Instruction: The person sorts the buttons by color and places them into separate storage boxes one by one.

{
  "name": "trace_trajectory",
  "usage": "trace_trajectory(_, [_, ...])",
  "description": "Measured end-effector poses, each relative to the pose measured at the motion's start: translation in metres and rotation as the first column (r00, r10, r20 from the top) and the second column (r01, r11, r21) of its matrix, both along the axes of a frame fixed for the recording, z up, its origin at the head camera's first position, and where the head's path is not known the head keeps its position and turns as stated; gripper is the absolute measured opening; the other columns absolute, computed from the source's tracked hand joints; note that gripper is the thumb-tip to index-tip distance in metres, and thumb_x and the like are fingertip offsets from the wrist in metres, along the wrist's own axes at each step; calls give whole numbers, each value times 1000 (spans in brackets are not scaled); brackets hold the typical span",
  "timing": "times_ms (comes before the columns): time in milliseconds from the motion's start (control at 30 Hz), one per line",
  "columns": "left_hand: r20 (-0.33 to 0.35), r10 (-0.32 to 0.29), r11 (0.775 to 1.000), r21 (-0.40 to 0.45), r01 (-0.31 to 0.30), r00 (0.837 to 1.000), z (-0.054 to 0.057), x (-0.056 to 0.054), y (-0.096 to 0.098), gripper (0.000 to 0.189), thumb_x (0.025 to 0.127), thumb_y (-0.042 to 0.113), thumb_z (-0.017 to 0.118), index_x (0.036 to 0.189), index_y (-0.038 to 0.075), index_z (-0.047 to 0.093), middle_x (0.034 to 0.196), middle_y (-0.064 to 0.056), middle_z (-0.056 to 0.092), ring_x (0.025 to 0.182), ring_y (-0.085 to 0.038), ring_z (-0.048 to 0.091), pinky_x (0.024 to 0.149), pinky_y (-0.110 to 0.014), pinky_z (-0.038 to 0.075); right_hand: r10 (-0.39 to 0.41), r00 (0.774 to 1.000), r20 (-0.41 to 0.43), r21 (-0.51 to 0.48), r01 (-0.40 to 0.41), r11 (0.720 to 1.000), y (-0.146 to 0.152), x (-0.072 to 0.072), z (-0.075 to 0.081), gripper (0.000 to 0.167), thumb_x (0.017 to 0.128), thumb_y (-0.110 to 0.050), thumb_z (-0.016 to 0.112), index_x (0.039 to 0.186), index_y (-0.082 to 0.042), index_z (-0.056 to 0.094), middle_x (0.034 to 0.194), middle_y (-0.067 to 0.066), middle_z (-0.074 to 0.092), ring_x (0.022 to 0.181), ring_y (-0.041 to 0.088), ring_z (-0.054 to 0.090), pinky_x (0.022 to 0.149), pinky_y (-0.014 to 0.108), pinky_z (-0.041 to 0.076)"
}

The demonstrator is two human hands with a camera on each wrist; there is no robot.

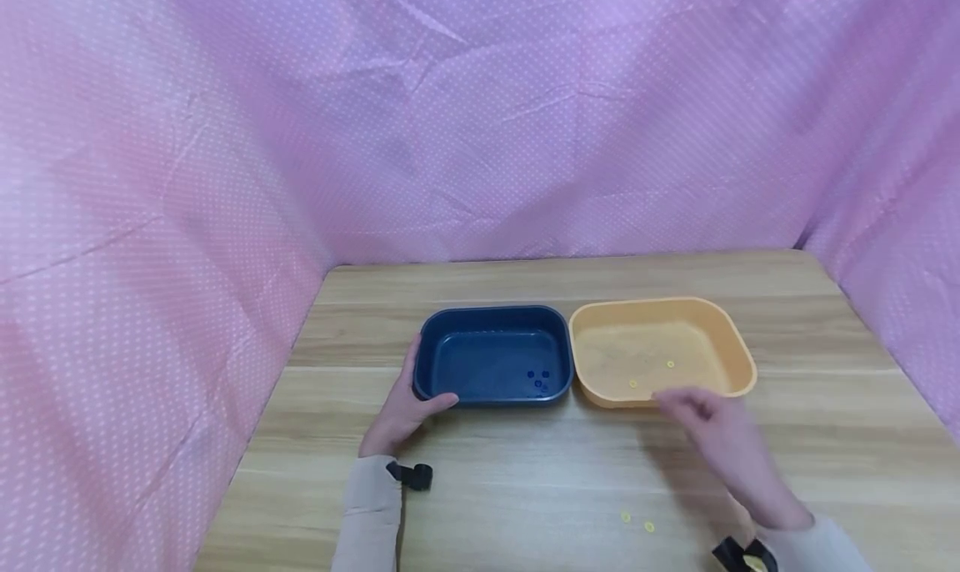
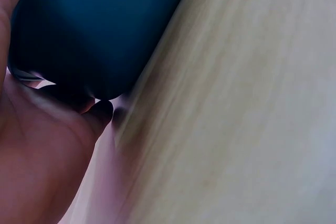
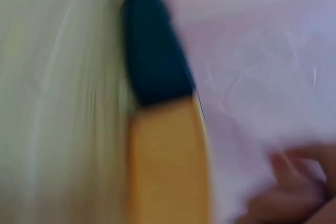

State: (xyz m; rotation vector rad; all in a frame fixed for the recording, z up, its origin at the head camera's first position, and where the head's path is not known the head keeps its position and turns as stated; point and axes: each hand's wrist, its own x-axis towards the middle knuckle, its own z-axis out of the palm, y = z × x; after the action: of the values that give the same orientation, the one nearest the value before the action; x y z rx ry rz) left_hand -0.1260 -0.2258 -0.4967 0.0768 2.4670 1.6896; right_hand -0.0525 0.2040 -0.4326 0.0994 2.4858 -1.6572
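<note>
My left hand (image 1: 397, 409) holds the left end of a dark blue tray (image 1: 491, 401), its thumb along the front rim. In the left wrist view, that hand (image 2: 47, 150) lies against the tray's rounded corner. Several small dark blue buttons (image 1: 537, 383) lie in the tray's right front part. Over the front rim of a yellow tray (image 1: 720, 338) hovers my right hand (image 1: 723, 443), blurred, with bent fingers close together. Whether anything is between its fingertips cannot be seen. Two small yellow buttons (image 1: 671, 364) are visible inside the yellow tray. Nearer me, two more yellow buttons (image 1: 649, 526) lie on the table.
Both trays stand side by side on a wood-grain table (image 1: 495, 505). A pink dotted cloth (image 1: 480, 138) hangs behind the table and along both sides. Each wrist wears a black strap (image 1: 411, 475).
</note>
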Motion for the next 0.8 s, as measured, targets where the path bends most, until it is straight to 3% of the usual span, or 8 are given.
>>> trace_trajectory(33, [2, -1, 1000, 0, 1, 1000, 0, 0, 0, 113, 78, 27, 84, 155, 39, 3, 161, 11, 6, 146, -23, 8, 114, -58, 8, 72, 997, -32, 199, -64, 978, -4, 6, -1, 17, 92, -36, 66, 97, -21, 70, 71, -12, 58, 62, 0, 50, 52, 22, 40])
trace_trajectory(100, [4, 1, 1000, 3, -1, 1000, -1, 0, 0, 113, 77, 26, 84, 156, 39, 3, 161, 11, 6, 146, -23, 8, 114, -58, 8, 264, 960, -96, 495, -184, 849, -13, 20, -6, 16, 86, -39, 72, 90, -24, 68, 77, -14, 60, 69, 1, 52, 59, 22, 45])
trace_trajectory(200, [9, 3, 1000, 6, -3, 1000, -1, 0, 0, 112, 78, 25, 83, 156, 38, 3, 161, 11, 5, 146, -23, 8, 114, -58, 8, 443, 894, -73, 665, -287, 689, -21, 36, -18, 31, 71, -44, 81, 76, -27, 56, 69, -17, 43, 66, 4, 43, 54, 25, 38])
trace_trajectory(267, [15, 4, 1000, 2, -4, 1000, -2, -1, 0, 112, 78, 25, 83, 155, 39, 2, 161, 11, 5, 146, -23, 8, 115, -58, 8, 501, 862, -73, 711, -307, 633, -22, 42, -27, 38, 64, -45, 83, 74, -27, 50, 70, -18, 40, 67, 4, 40, 55, 25, 37])
trace_trajectory(400, [41, -5, 1000, -12, 6, 999, 1, 0, 0, 113, 80, 22, 82, 155, 38, -1, 161, 10, 2, 146, -23, 6, 115, -56, 7, 511, 857, -59, 708, -325, 627, -21, 44, -37, 38, 67, -40, 83, 73, -28, 48, 67, -18, 38, 61, 2, 37, 53, 23, 34])
trace_trajectory(533, [62, -18, 1000, -14, 19, 998, 20, 5, 5, 111, 81, 20, 80, 156, 33, -1, 162, 5, 1, 147, -25, 5, 115, -56, 8, 506, 860, -65, 717, -313, 623, -20, 44, -41, 32, 72, -39, 81, 69, -29, 51, 65, -20, 40, 59, 1, 39, 53, 24, 36])
trace_trajectory(633, [69, -22, 1000, -6, 23, 997, 30, 9, 8, 110, 82, 21, 80, 156, 33, 0, 162, 4, 3, 146, -26, 7, 115, -56, 9, 495, 867, -52, 764, -285, 579, -23, 48, -42, 28, 71, -38, 82, 66, -29, 55, 65, -19, 44, 61, 3, 46, 55, 27, 40])
trace_trajectory(800, [76, -18, 1000, 13, 17, 997, 30, 9, 9, 110, 82, 20, 80, 156, 33, 0, 162, 4, 3, 146, -27, 9, 115, -56, 9, 490, 871, -11, 849, -251, 465, -34, 56, -38, 16, 70, -12, 77, 69, -17, 61, 69, -7, 52, 68, 17, 54, 60, 36, 45])
